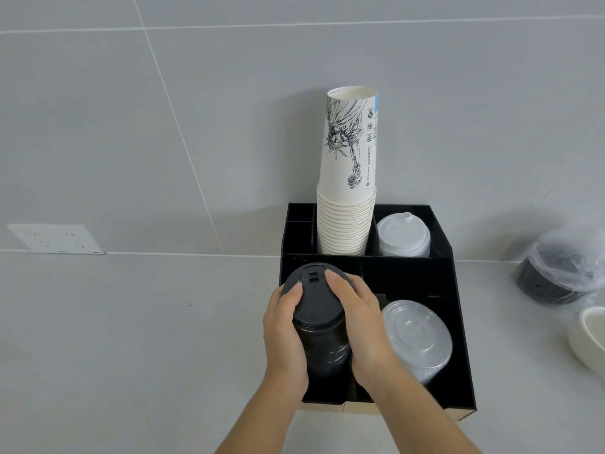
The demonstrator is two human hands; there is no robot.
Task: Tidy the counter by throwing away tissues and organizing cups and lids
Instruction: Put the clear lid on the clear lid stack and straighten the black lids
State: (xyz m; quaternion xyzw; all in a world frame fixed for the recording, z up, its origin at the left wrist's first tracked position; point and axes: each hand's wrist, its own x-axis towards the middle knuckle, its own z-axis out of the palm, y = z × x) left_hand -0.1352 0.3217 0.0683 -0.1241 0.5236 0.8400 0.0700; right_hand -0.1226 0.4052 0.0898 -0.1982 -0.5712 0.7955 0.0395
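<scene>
A stack of black lids (316, 317) leans in the front left compartment of a black organizer (456, 326). My left hand (288, 335) grips the stack's left side and my right hand (358, 326) grips its right side, thumbs on the top lid. Clear lids (417, 335) lie tilted in the front right compartment. A tall stack of white printed paper cups (348, 178) stands upside down in the back middle compartment. White lids (403, 235) sit in the back right compartment.
The organizer stands on a grey counter against a tiled wall. A plastic bag with black lids (556, 273) and a white bowl (589, 339) lie at the right edge. A wall socket (55, 239) is at the far left.
</scene>
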